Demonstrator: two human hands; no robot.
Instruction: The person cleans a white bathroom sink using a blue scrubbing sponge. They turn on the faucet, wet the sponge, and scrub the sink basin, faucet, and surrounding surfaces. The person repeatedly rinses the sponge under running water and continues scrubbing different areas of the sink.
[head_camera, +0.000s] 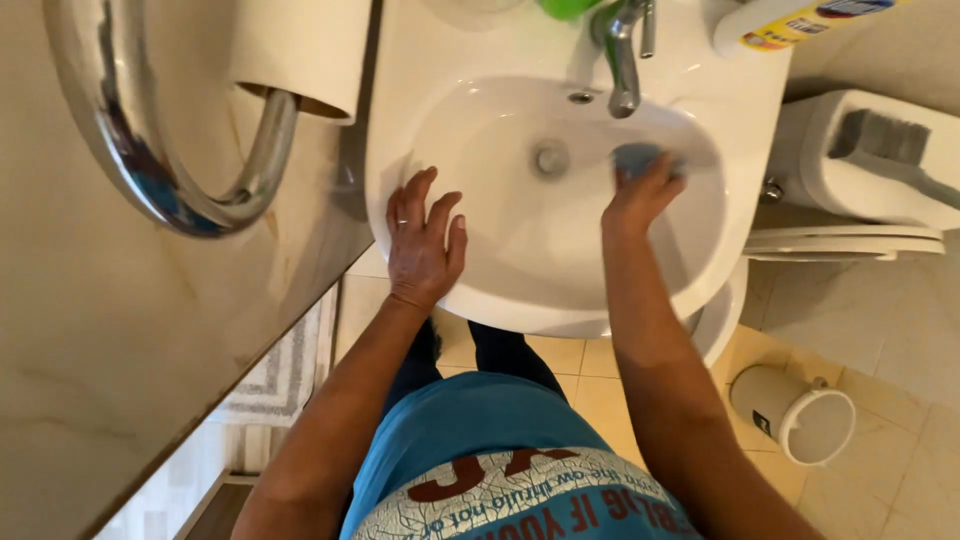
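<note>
Centre frame, the right hand (640, 195) grips a blue sponge (636, 158) inside the white sink (480, 290) below the tap (622, 60); the left hand (424, 240), open flat, braces the rim. Scrubbing goes best in firm, overlapping circles.

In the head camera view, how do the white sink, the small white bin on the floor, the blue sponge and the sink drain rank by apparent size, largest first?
1. The white sink is by far the largest.
2. The small white bin, though it sits lower and farther from the camera.
3. The blue sponge, partly hidden by the right hand.
4. The sink drain, close to the sponge's visible part, so this order is unsure.
</note>
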